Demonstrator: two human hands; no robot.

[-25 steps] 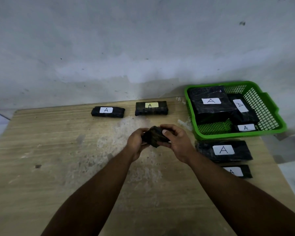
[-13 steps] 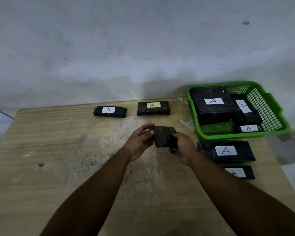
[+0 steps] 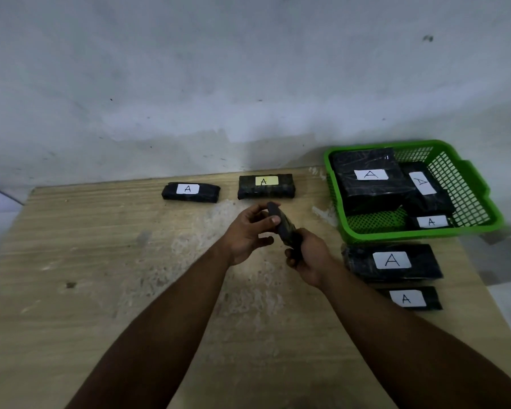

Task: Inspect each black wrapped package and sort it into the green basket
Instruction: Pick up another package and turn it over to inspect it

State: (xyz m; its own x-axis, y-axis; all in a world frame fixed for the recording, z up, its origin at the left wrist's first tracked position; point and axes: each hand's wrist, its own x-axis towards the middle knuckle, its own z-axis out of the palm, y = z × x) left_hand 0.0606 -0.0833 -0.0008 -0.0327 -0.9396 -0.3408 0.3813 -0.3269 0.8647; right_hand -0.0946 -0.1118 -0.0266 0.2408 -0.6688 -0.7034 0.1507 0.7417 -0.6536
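Both hands meet above the middle of the pale wooden worktop [image 3: 101,290], sharing one small black plastic-wrapped package [image 3: 283,224] that is turned edge-on to the camera, its long side running from 11 o'clock down to 5 o'clock. The right hand [image 3: 309,256] is curled closed around the package's lower end. The left hand [image 3: 248,231] is half open, thumb and fingertips pinching the upper part of the package. No label shows on the held package from this angle.

At 12 o'clock from the hands, close to the grey wall [image 3: 248,84], lies a black wrapped package with a yellow "A" label [image 3: 266,186]. At 10 o'clock, just beside it, lies a flatter black wrapped package with a white "A" label [image 3: 191,192]. The two are apart, not touching.

At 2 o'clock sits the green plastic mesh basket [image 3: 466,190]. Inside it are three black packages, each labelled "A": a large one [image 3: 369,180] at its left, a tilted one [image 3: 425,187] leaning against that, and a small one [image 3: 429,222] at the near edge.

At 3 o'clock, just in front of the basket, a large black package with a white "A" label [image 3: 393,261] lies flat on the worktop. At 4 o'clock, near it, lies a smaller labelled black package [image 3: 410,299].
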